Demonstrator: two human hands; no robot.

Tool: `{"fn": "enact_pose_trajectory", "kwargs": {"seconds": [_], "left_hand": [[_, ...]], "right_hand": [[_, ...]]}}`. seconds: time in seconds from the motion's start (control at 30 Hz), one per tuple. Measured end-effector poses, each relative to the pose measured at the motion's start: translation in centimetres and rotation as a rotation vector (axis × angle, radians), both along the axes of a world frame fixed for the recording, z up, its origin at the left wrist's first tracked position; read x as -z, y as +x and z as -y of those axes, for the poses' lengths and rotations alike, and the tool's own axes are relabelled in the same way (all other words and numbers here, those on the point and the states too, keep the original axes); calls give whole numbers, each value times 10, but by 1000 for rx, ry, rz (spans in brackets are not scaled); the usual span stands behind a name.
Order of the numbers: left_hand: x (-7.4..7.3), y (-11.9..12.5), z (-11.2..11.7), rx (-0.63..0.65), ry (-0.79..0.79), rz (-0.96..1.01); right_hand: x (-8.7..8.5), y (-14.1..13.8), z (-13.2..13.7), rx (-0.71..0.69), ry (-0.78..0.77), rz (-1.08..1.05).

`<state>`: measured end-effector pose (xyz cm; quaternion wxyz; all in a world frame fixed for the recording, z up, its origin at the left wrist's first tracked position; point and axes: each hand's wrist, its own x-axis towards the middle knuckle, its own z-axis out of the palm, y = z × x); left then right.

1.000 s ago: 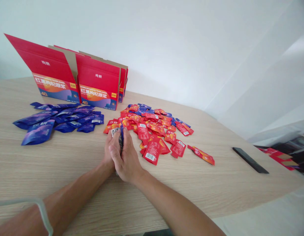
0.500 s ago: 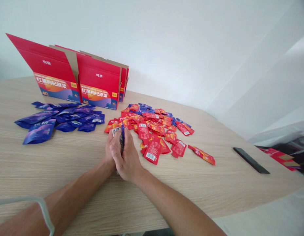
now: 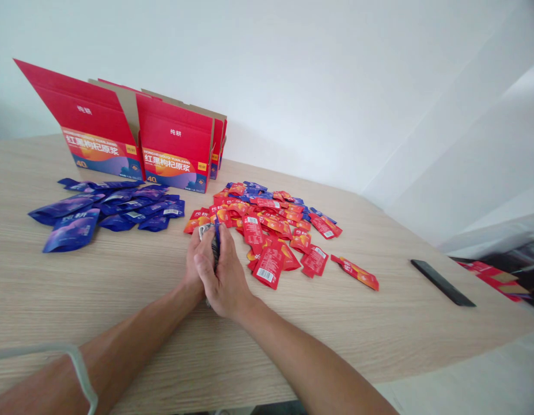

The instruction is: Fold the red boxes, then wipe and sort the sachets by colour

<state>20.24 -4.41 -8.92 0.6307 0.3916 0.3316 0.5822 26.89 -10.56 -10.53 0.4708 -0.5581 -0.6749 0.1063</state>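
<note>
Both hands are pressed together above the near middle of the table. Between them is a blue pouch (image 3: pixel 217 231), seen edge-on, with a grey-and-white patterned cloth (image 3: pixel 205 229) beside it. My left hand (image 3: pixel 194 259) is closed against the cloth side. My right hand (image 3: pixel 230 282) is closed on the pouch from the right, its thumb crossing toward the left hand. Most of the pouch and cloth is hidden by the fingers. Just beyond the hands lies a mixed heap of red pouches (image 3: pixel 270 262) and blue ones. A pile of blue pouches (image 3: pixel 72 230) lies to the left.
Open red-and-blue cartons (image 3: pixel 175 135) stand at the back left near the wall. One red pouch (image 3: pixel 357 273) lies apart, right of the heap. Farther right is a flat black object (image 3: pixel 442 282). A pale cable (image 3: pixel 79 369) crosses the lower left corner.
The view has shifted very slightly. Both hands keep their closed hold on the blue pouch and cloth, and the piles look the same.
</note>
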Motion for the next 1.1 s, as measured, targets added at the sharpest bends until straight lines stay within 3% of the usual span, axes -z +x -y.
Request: {"fn": "enact_pose_trajectory", "kwargs": {"seconds": [0.3, 0.57, 0.87, 1.1], "left_hand": [[-12, 0, 5, -57, -60, -62], [-4, 1, 3, -29, -31, -33], [-6, 0, 3, -17, -45, 9], [5, 2, -1, -19, -40, 9]], "right_hand": [[1, 1, -1, -25, -23, -19], [0, 1, 0, -18, -29, -38], [3, 0, -1, -20, 9, -48], [1, -1, 0, -31, -6, -91]]}}
